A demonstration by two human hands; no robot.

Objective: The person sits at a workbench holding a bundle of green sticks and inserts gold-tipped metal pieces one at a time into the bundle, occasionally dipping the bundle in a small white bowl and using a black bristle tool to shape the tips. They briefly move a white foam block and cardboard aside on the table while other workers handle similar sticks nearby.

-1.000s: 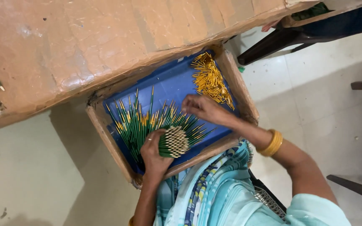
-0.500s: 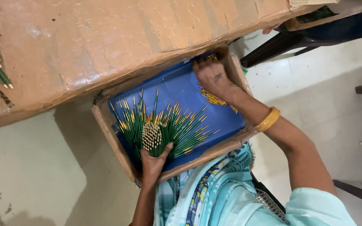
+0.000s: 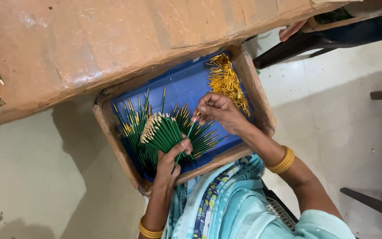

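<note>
Mid-assembly over blue-lined tray [image 3: 186,90]: left hand [image 3: 173,157] clamped round bundle of green pencils [image 3: 162,132], right hand [image 3: 217,110] pinching single green pencil [image 3: 186,136]. Next, likely: seating it in bundle, gold ferrules [image 3: 226,82] nearby.

Left hand [image 3: 172,158] curled in a closed grip, right hand [image 3: 217,111] pinching at fingertips, forearms angled inward.

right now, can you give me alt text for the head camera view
A person's left hand grips a bundle of green sticks while the right hand pinches one green stick, above a blue-lined wooden tray. More green sticks and a pile of gold caps lie in it.
</note>
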